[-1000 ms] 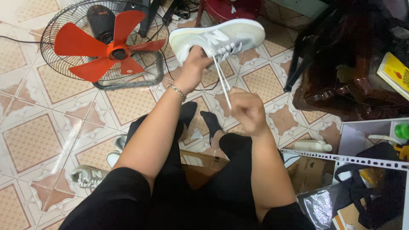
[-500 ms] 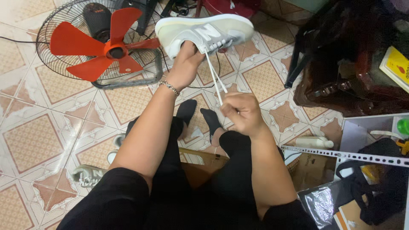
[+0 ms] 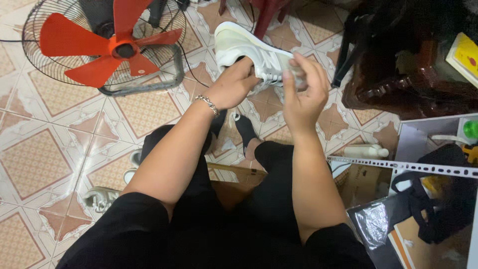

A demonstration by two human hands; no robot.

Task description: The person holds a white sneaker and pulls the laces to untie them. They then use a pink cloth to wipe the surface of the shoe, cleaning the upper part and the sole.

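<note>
White sneaker (image 3: 254, 52), red-bladed fan (image 3: 107, 42), orange-and-cream patterned floor tiles (image 3: 35, 162), black trousers (image 3: 269, 199).

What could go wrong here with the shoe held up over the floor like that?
The white sneaker is held in the air only by the left hand, while the right hand works at its laces, so a hard tug might pull it loose. The floor fan with red blades sits close behind, so a dropped shoe or loose lace might land against its grille.
</note>
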